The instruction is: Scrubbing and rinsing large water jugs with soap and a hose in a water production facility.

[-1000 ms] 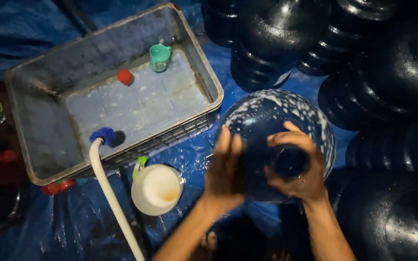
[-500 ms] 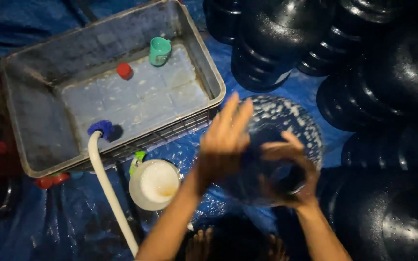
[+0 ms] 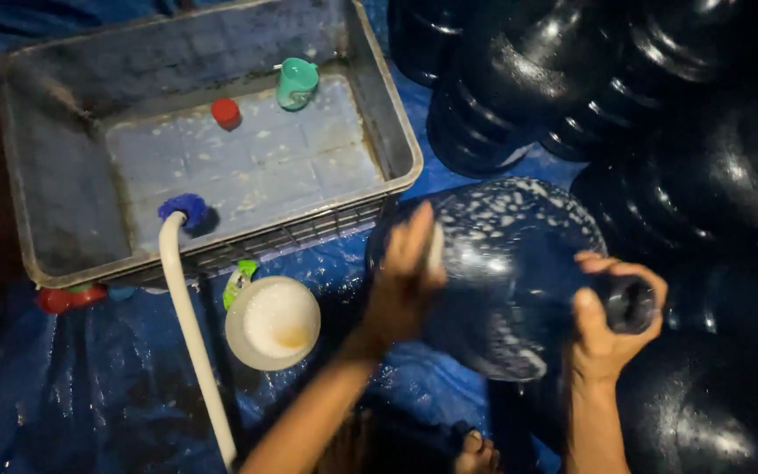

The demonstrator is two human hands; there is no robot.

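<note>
Tub (image 3: 379, 114) left of stacked jugs (image 3: 660, 114) — bowl (image 3: 272, 322) before tub

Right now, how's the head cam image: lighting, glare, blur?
Head view: dim overall with a blue cast; right side nearly black, the stacked dark jugs showing mostly as glare streaks; specular highlight on the soapy jug; left hand motion-blurred, right hand sharper at the jug's neck; grey tub evenly lit.

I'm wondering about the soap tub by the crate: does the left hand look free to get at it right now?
Probably yes. The left hand lies flat on the soapy jug, gripping nothing, and the white tub sits open on the blue sheet just beside that forearm, with nothing between them.
</note>
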